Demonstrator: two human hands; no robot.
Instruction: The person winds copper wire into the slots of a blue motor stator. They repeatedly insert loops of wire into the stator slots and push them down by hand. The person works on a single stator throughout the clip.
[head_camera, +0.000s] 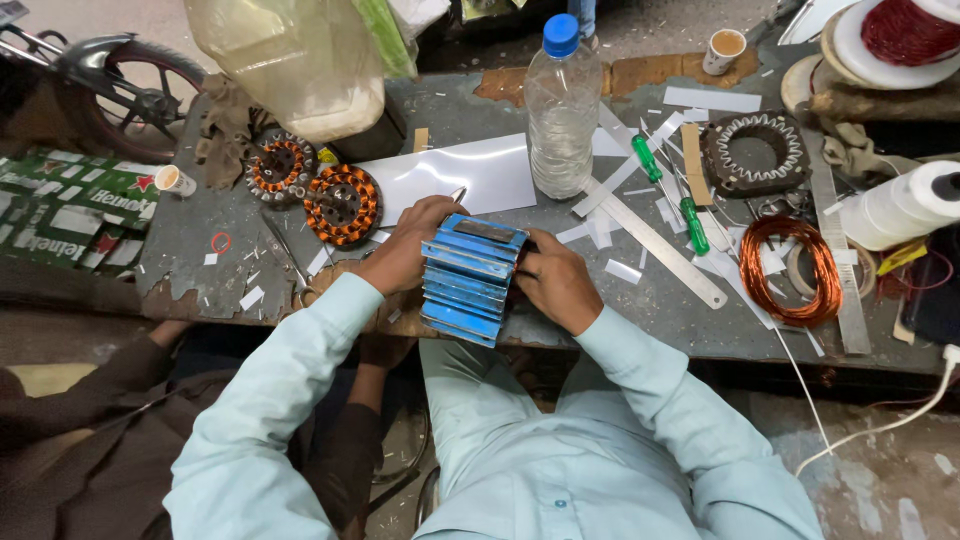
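Both hands grip a blue finned metal block (466, 278) at near edge of worktop (200, 240), centre. Left hand (408, 255) wraps its left side, w/ a thin metal tool tip (458, 193) poking out above the fingers; right hand (553, 280) clasps its right side. Far of block: white sheet (455, 172), clear plastic bottle (562, 105). Left: two copper-wound stators (315, 188). Right: steel ruler (660, 238), green screwdrivers (672, 192), copper wire coil (790, 268).

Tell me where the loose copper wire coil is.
Head view, right side of the bench: the copper wire coil lies flat beside the steel ruler, below the bare stator ring.
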